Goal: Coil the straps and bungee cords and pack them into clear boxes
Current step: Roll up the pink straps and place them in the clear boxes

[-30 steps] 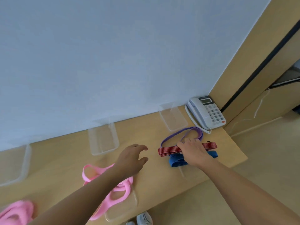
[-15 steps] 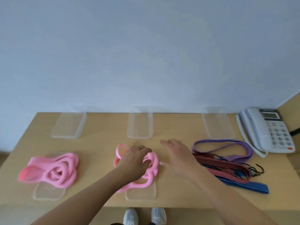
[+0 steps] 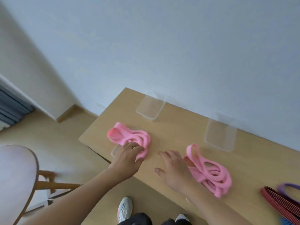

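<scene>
Two pink strap bundles lie on the wooden table (image 3: 175, 127). My left hand (image 3: 129, 157) grips the near edge of the left pink bundle (image 3: 131, 137), which lies partly over a flat clear box (image 3: 115, 150). My right hand (image 3: 174, 169) hovers open with fingers spread, just left of the right pink bundle (image 3: 209, 172) and touching nothing. Two empty clear boxes (image 3: 151, 108) (image 3: 220, 135) stand near the wall. At the right edge lie red striped bungee cords (image 3: 279, 202), a purple strap (image 3: 289, 190) and a bit of blue cord (image 3: 287, 222).
A chair (image 3: 17, 174) with a pale round seat and wooden frame stands on the floor to the left. My shoes (image 3: 124, 208) show below the table's near edge. The table's left corner is close to the left pink bundle.
The view has swung left. My left hand went from the middle pink bundle to the leftmost one and took hold of it. My right hand left the bungee cords and followed leftwards, open.
</scene>
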`<state>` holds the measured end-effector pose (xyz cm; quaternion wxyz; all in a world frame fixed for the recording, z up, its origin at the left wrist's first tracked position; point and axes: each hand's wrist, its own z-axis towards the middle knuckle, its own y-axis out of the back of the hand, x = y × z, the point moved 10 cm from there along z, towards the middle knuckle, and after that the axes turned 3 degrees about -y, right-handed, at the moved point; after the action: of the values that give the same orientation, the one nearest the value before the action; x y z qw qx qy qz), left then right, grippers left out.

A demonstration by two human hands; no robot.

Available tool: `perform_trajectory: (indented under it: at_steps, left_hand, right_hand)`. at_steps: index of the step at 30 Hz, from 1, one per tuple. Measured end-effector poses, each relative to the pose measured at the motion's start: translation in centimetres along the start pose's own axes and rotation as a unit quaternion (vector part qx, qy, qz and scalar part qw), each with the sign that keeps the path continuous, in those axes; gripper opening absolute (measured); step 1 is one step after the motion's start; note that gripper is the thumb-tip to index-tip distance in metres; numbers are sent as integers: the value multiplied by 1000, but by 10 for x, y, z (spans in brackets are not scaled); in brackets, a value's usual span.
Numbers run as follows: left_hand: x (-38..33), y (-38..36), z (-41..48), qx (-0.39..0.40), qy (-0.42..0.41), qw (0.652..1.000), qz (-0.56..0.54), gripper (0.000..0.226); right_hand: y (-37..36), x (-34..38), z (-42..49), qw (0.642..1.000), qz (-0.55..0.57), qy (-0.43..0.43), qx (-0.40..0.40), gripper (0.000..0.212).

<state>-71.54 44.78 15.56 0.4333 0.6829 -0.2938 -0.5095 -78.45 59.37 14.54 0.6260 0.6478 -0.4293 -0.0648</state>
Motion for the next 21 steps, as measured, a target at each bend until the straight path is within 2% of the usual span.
perform_trajectory:
  at_steps: [3, 5, 9, 13, 18, 21]
  left_hand:
    - [43, 15, -6, -6, 2, 1000, -20, 33]
    - [64, 26, -5, -11, -4, 999, -34, 36]
    - [102, 38, 7, 6, -8, 999, -50, 43]
    - [122, 50, 25, 19, -37, 997, -62, 37]
    - [112, 58, 54, 85, -75, 992, -60, 47]
    - [93, 66, 69, 136, -91, 982, -90, 52]
  right_hand:
    - [-10, 36, 31, 1000, 15, -21, -15, 47]
    - [-10, 53, 52, 997, 22, -68, -40, 44]
    - [-10, 72, 90, 983, -47, -169, -57, 47]
    - [-14, 78, 106, 971, -76, -219, -55, 31]
    - [-8, 93, 109, 977, 34, -194, -77, 18]
    - [18, 99, 111, 966, 145, -171, -132, 13]
